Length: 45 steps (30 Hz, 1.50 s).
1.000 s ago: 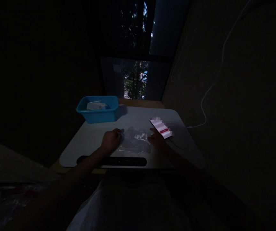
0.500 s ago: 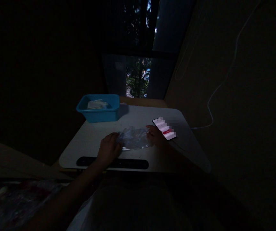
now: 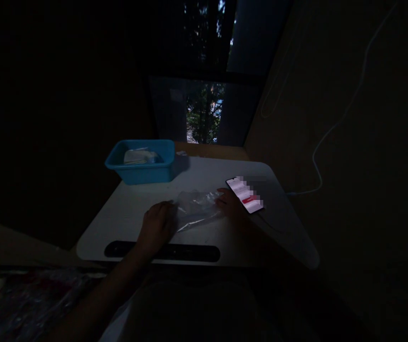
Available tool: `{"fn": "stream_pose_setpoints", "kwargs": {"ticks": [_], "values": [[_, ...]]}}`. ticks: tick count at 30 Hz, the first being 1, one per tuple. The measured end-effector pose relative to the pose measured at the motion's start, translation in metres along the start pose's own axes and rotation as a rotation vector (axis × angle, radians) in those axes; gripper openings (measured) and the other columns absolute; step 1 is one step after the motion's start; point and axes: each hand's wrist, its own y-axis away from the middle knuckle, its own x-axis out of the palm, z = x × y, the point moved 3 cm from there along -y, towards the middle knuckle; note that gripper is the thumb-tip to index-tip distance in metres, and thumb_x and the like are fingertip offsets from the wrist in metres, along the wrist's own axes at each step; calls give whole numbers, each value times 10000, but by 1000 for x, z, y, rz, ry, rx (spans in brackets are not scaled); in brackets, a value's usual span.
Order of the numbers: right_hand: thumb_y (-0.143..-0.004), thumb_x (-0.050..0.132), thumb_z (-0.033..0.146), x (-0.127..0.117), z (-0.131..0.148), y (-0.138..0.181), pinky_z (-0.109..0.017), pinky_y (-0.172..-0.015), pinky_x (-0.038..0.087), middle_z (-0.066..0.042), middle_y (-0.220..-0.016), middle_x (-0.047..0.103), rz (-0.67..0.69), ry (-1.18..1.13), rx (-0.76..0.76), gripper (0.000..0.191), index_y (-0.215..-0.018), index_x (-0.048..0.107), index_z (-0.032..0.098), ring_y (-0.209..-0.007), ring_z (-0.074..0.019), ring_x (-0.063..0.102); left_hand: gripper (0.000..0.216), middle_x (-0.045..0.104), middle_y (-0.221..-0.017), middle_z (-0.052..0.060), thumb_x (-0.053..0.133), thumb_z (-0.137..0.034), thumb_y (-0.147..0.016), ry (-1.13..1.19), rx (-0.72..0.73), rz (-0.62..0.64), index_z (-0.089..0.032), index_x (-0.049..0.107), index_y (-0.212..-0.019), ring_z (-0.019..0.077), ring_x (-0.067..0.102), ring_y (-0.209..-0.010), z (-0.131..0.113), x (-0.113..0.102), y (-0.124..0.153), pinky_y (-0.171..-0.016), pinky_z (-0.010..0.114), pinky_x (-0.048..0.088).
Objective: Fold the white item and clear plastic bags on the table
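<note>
My left hand [image 3: 157,222] has its fingers bent over the near end of a clear plastic bag [image 3: 196,209], in contact with it, and here's my right hand [image 3: 229,203] at the other end, thumb and fingers drawn close together on the film. Whether either hand is truly pinching, I cannot tell: my fingertips are lost in the gloom and the glare of the plastic. The bag lies on the white table [image 3: 125,213], nearer to me than the blue basket [image 3: 147,175] and off to its right, stretched between my hands. My right forearm fades almost to black, and blocky pixels cover part of the lit phone [image 3: 242,192], which is well to the basket's right, just beside my right hand, crowding that side. Inside the basket sit some pale items [image 3: 139,156], too dim to name. On my side of the basket, along the table's near edge, runs a black slot [image 3: 193,252], partly covered by my left wrist. Beyond the basket and to its right there's a window [image 3: 204,111]; far to its right, a white cable [image 3: 316,161] hangs.
</note>
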Motion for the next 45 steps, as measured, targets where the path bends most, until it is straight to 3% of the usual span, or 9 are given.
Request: {"fn": "stream_pose_setpoints", "kwargs": {"ticks": [3, 7, 13, 17, 23, 29, 35, 41, 45], "values": [[-678, 554, 173, -1, 11, -3, -283, -652, 444, 0, -634, 589, 13, 66, 38, 244, -923, 561, 174, -683, -149, 575, 402, 489, -1204, 116, 360, -262, -798, 16, 175, 38, -149, 442, -1176, 237, 412, -1132, -14, -5, 1, -929, 418, 340], [-736, 527, 248, -2, 22, -5, -260, -599, 451, -20, -686, 623, 47, 33, 166, 226, -950, 564, 188, -675, -147, 599, 423, 340, -1352, 94, 310, -337, -855, -50, 385, 240, -188, 385, -1244, 214, 275, -1250, -30, 0, 4, -1007, 421, 242], [-705, 544, 295, -13, 18, 8, -264, -583, 459, -17, -684, 632, 33, 98, 151, 258, -940, 568, 189, -667, -157, 608, 488, 292, -1377, 100, 251, -420, -864, -123, 301, 289, -194, 319, -1291, 214, 231, -1272, -25, 13, 3, -1013, 422, 231], [-692, 550, 280, -19, 18, 25, -280, -651, 462, -16, -702, 641, 100, 128, 0, 187, -859, 590, 205, -726, -162, 608, 502, 295, -1374, 107, 240, -439, -860, -158, 265, 269, -186, 333, -1284, 230, 243, -1266, -24, 13, 4, -1012, 432, 222], [-669, 560, 258, -18, 30, 34, -314, -787, 434, -39, -857, 641, 25, 102, -175, 118, -770, 587, 203, -861, -172, 581, 504, 327, -1355, 121, 239, -450, -858, -183, 264, 278, -180, 363, -1265, 238, 251, -1261, -27, 11, 4, -1009, 444, 210], [-666, 538, 216, -20, 22, 38, -331, -850, 401, -39, -865, 636, 28, 116, -320, 140, -798, 582, 204, -899, -172, 564, 514, 327, -1353, 125, 262, -471, -845, -197, 253, 257, -187, 368, -1260, 255, 273, -1247, -27, 10, 5, -996, 470, 215], [-662, 508, 170, -24, 1, 46, -312, -720, 449, -7, -726, 623, 95, 151, -177, 348, -1005, 553, 204, -729, -153, 579, 478, 444, -1262, 125, 308, -477, -825, -203, 227, 197, -187, 463, -1172, 270, 366, -1176, -29, 3, 3, -962, 491, 255], [-684, 498, 183, -17, 8, 48, -334, -763, 422, -27, -757, 632, 25, 307, -163, 266, -928, 600, 209, -779, -170, 562, 431, 458, -1247, 113, 314, -415, -839, -145, 292, 202, -175, 469, -1161, 239, 378, -1169, -30, 1, 4, -980, 454, 258], [-692, 509, 191, -11, 17, 49, -335, -789, 406, -38, -802, 641, 10, 414, -165, 254, -926, 604, 219, -815, -182, 556, 420, 437, -1262, 124, 306, -371, -849, -121, 256, 186, -156, 450, -1181, 236, 375, -1172, -27, 4, 4, -964, 424, 300]]}}
